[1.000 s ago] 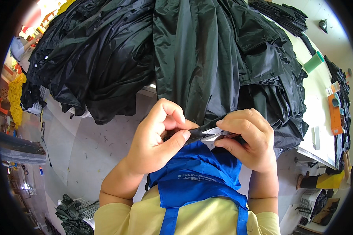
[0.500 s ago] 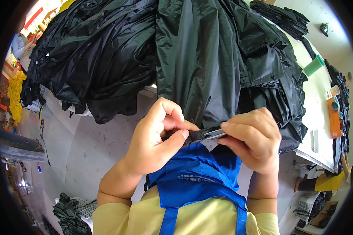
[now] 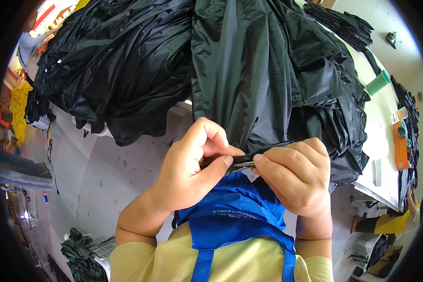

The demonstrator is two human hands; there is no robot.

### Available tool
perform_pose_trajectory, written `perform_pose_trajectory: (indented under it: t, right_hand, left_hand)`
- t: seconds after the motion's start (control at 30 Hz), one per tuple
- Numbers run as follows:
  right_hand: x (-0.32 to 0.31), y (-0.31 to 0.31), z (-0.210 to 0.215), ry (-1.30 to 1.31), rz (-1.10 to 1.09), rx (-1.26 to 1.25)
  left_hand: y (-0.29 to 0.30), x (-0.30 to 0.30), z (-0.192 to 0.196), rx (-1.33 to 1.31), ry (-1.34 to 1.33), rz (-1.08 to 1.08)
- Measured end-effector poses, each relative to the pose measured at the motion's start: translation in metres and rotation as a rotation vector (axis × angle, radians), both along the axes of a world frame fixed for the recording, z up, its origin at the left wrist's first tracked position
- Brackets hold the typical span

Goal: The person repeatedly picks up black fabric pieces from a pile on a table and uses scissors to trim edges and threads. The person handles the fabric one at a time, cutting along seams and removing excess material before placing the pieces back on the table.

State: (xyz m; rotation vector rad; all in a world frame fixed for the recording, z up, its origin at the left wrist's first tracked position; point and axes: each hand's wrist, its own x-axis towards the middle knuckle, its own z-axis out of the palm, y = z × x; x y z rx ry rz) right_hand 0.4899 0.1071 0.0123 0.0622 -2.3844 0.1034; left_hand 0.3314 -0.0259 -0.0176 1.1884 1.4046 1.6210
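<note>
A long black shiny garment [image 3: 242, 84] hangs toward me off the heap, its near edge gathered in front of my body. My left hand [image 3: 185, 169] pinches that edge between thumb and fingers. My right hand [image 3: 296, 176] is closed around a small slim metal tool, apparently thread snips [image 3: 243, 164]. Their metal tips lie against the fabric beside my left thumb. Most of the snips is hidden in my right fingers, and whether the blades are apart cannot be made out. Below my hands is my blue apron [image 3: 235, 221].
Piles of black garments [image 3: 122, 80] cover the white table [image 3: 380, 127]. A green thread cone [image 3: 378, 82] and an orange box [image 3: 400, 148] stand at its right side. White baskets with black fabric [image 3: 96, 249] sit low on both sides. Other people [image 3: 390, 224] are at far right and far left.
My right hand has moved slightly left and in toward my left hand, so less of the metal blades shows. The left hand keeps its pinch on the fabric.
</note>
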Motion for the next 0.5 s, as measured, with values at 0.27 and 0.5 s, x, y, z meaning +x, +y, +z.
perform_pose_trajectory:
  t: [0.27, 0.5]
  right_hand:
    - [0.031, 0.023, -0.021, 0.419, 0.102, -0.725]
    - [0.043, 0.039, -0.043, 0.391, -0.197, -0.963]
  left_hand:
    - [-0.041, -0.113, 0.025, 0.451, 0.287, 0.742]
    - [-0.15, -0.288, -0.028, 0.364, -0.125, 1.321]
